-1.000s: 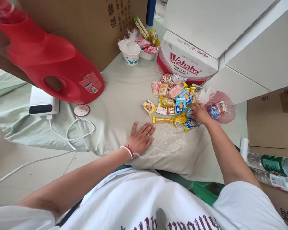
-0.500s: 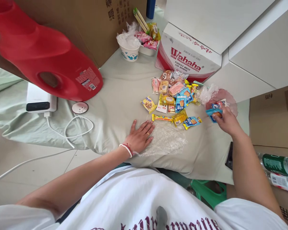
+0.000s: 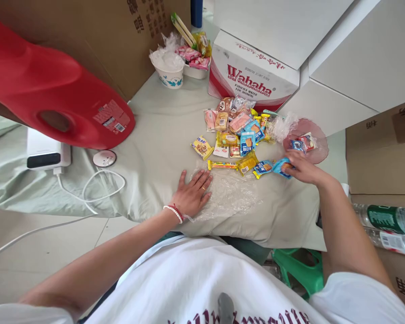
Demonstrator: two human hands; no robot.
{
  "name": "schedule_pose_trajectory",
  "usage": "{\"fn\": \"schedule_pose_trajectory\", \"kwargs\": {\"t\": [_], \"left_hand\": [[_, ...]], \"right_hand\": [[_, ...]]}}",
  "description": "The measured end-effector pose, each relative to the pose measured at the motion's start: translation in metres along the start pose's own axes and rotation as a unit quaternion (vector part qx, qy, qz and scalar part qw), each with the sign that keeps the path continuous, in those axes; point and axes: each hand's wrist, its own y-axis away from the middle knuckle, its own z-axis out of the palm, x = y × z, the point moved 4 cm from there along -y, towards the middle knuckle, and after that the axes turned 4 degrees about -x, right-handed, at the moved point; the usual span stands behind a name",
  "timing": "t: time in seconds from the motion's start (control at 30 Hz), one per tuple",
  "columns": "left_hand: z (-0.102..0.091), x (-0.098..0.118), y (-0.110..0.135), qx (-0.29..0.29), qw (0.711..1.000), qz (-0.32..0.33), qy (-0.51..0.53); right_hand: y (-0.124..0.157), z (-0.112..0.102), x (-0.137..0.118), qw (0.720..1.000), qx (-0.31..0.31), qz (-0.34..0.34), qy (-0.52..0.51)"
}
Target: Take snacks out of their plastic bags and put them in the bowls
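My left hand [image 3: 191, 194] lies flat with fingers spread, pressing the left edge of a clear plastic bag [image 3: 232, 193] on the cloth. Between the fingers of my right hand [image 3: 302, 167] is a blue snack packet [image 3: 282, 167], held low beside another blue packet [image 3: 263, 168]. Just behind that hand sits a pink glass plate [image 3: 320, 150] with a few small packets [image 3: 304, 142] on it. A pile of wrapped snacks [image 3: 238, 123] spreads left of the plate. At its front lie a yellow stick packet [image 3: 222, 165] and a yellow wrapped cake [image 3: 247, 163].
A Wahaha water carton [image 3: 253, 72] stands behind the pile, beside white cabinets [image 3: 344, 58]. A large red jug [image 3: 54, 85], a white power bank [image 3: 49, 148] with its cable and a paper cup [image 3: 170, 74] are leftward. Plastic bottles [image 3: 384, 218] lie at right.
My right hand has moved from the plate toward me and leftward, bringing the blue packet next to the front row of snacks. My left hand stays on the plastic bag.
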Motion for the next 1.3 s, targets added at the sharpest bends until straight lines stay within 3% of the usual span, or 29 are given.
{"fn": "schedule_pose_trajectory", "kwargs": {"t": [0.13, 0.23, 0.4, 0.63, 0.73, 0.8, 0.93, 1.03, 1.13, 1.2, 1.27, 1.3], "left_hand": [[-0.002, 0.002, 0.000, 0.003, 1.000, 0.000, -0.018], [-0.003, 0.002, 0.001, 0.004, 1.000, 0.003, -0.031], [-0.003, 0.002, 0.002, 0.023, 0.999, 0.007, -0.033], [-0.001, 0.019, 0.006, 0.047, 0.999, 0.013, -0.013], [0.001, 0.027, 0.008, 0.039, 0.999, 0.030, -0.002], [0.002, 0.030, 0.009, 0.029, 0.999, 0.039, -0.002], [0.001, 0.031, 0.009, 0.021, 0.999, 0.046, -0.007], [-0.003, 0.028, 0.007, 0.029, 0.998, 0.055, -0.007], [-0.006, 0.025, 0.004, 0.034, 0.997, 0.073, -0.010], [-0.005, 0.024, 0.002, 0.030, 0.996, 0.078, -0.014], [-0.003, 0.025, 0.001, 0.019, 0.997, 0.072, -0.019], [-0.001, 0.026, 0.001, 0.013, 0.997, 0.067, -0.021]], "right_hand": [[-0.057, 0.011, -0.017, 0.989, -0.138, -0.037, 0.047], [-0.072, 0.023, -0.024, 0.981, -0.173, -0.036, 0.076], [-0.042, 0.019, -0.041, 0.995, -0.058, -0.041, 0.075], [0.063, 0.027, -0.058, 0.989, 0.102, 0.097, -0.037], [0.105, 0.049, -0.052, 0.973, 0.154, 0.144, -0.094], [0.122, 0.070, -0.046, 0.962, 0.154, 0.194, -0.116], [0.130, 0.114, -0.041, 0.936, 0.151, 0.288, -0.137], [0.131, 0.128, -0.042, 0.928, 0.188, 0.287, -0.143], [0.137, 0.120, -0.041, 0.923, 0.225, 0.283, -0.132], [0.143, 0.104, -0.042, 0.901, 0.263, 0.313, -0.143], [0.140, 0.085, -0.055, 0.891, 0.281, 0.311, -0.175], [0.133, 0.075, -0.069, 0.899, 0.278, 0.283, -0.186]]}}
